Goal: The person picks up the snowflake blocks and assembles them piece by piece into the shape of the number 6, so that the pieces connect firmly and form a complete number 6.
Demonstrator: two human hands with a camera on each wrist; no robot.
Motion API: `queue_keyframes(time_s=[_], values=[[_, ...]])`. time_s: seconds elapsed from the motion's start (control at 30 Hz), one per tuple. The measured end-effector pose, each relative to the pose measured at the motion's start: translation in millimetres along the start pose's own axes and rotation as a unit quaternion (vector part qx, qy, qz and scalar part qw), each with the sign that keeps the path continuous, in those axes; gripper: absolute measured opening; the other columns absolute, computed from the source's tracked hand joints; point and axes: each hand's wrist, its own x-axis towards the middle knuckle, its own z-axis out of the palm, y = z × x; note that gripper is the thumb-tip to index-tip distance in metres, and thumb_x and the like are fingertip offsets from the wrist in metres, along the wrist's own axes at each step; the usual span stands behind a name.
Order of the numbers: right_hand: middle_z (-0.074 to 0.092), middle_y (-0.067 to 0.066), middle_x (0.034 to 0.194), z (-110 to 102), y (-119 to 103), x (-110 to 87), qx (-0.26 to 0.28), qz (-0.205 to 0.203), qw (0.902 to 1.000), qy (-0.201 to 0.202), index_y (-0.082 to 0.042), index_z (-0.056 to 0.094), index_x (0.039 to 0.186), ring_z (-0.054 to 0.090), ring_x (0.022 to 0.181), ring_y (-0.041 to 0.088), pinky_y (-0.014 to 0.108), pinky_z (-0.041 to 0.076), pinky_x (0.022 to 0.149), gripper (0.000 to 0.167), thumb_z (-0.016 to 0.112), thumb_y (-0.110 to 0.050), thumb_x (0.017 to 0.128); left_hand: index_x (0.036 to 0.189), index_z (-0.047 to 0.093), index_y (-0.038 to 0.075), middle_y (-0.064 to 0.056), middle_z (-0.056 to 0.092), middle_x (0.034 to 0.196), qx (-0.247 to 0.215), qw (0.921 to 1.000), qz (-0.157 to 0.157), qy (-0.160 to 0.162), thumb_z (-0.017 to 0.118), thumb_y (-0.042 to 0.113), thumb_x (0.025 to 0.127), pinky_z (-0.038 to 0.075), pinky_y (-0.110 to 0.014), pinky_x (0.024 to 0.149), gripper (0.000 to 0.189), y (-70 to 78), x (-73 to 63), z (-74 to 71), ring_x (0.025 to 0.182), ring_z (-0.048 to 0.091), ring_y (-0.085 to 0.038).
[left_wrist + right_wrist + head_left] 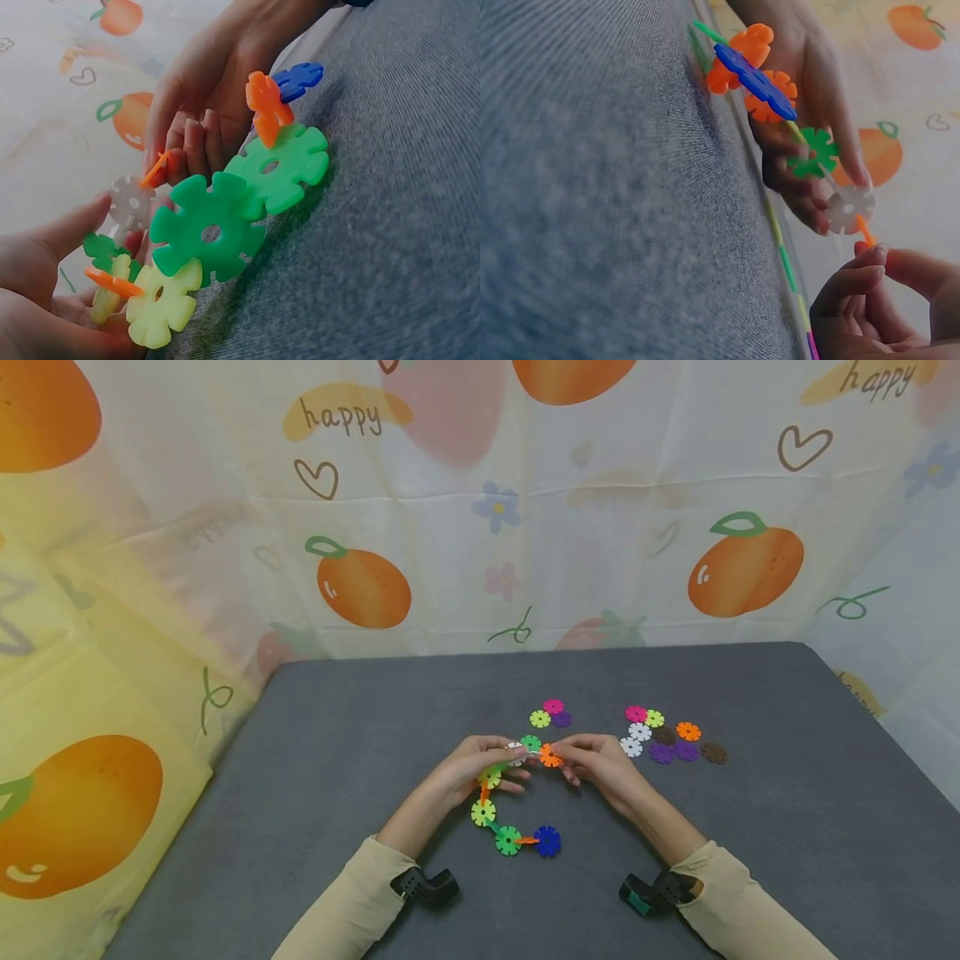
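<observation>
A curved chain of notched plastic snowflake discs hangs from my left hand [468, 767], whose thumb and fingers pinch it near a white disc [133, 202]. From there it runs through green and yellow discs [483, 812], an orange disc [268, 109] and others to a blue disc [547, 842] at its far end. My right hand [606, 770] pinches an orange disc [551, 755] between thumb and forefinger. In the right wrist view, this orange disc [865, 229] is edge-on at the white disc's rim. Its outer part is hidden by the fingertips.
Behind the hands lies a small group with a pink disc [553, 706], a yellow one and a purple one. More loose discs, including an orange disc [688, 732] and a brown disc [714, 753], lie to the right on the grey table [337, 827]. A printed cloth [450, 568] hangs behind.
</observation>
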Motion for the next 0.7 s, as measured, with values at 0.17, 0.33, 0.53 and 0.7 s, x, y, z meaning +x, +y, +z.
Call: queue_keyframes(time_s=[0.17, 0.33, 0.53, 0.7], values=[[0.063, 0.001, 0.073, 0.3, -1.1, -0.5, -0.012, -0.009, 0.9999, -0.009, 0.009, 0.065, 0.109, 0.053, 0.059, 0.009, 0.022, 0.047, 0.055, 0.029, 0.062, -0.017, 0.096, 0.115, 0.067, -0.007, -0.017, 0.074, 0.108, 0.004, 0.9993, 0.037, -0.002, 0.066, 0.015, 0.093, 0.058, -0.040, 0.092, 0.031, -2.7, 1.0, 1.2, 0.096, 0.073, -0.021], [0.064, 0.002, 0.074, 0.5, 0.4, -0.3, -0.019, -0.018, 0.9997, 0.003, 0.011, 0.064, 0.111, 0.054, 0.060, 0.009, 0.022, 0.048, 0.056, 0.031, 0.063, -0.017, 0.096, 0.112, 0.069, -0.008, -0.015, 0.076, 0.099, 0.009, 0.9981, 0.059, 0.013, 0.067, 0.013, 0.092, 0.059, -0.040, 0.091, 0.028, -4.9, 1.8, 5.7, 0.094, 0.074, -0.022], [0.067, -0.002, 0.076, 2.8, 4.3, 0.6, 0.006, -0.010, 0.9998, 0.019, 0.014, 0.061, 0.115, 0.057, 0.062, 0.007, 0.022, 0.051, 0.058, 0.033, 0.061, -0.013, 0.096, 0.110, 0.070, -0.007, -0.015, 0.076, 0.097, 0.003, 0.9974, 0.061, 0.038, 0.068, 0.012, 0.091, 0.059, -0.039, 0.091, 0.027, -6.1, 1.4, 9.6, 0.092, 0.074, -0.022], [0.066, -0.002, 0.077, 5.6, 5.3, 1.2, 0.041, -0.001, 0.9988, 0.026, 0.011, 0.062, 0.112, 0.060, 0.065, 0.009, 0.022, 0.052, 0.062, 0.028, 0.061, -0.012, 0.096, 0.108, 0.072, -0.004, -0.011, 0.077, 0.096, 0.014, 0.9961, 0.060, 0.063, 0.069, 0.016, 0.091, 0.056, -0.037, 0.096, 0.026, -4.7, 1.8, 11.6, 0.092, 0.074, -0.019]])
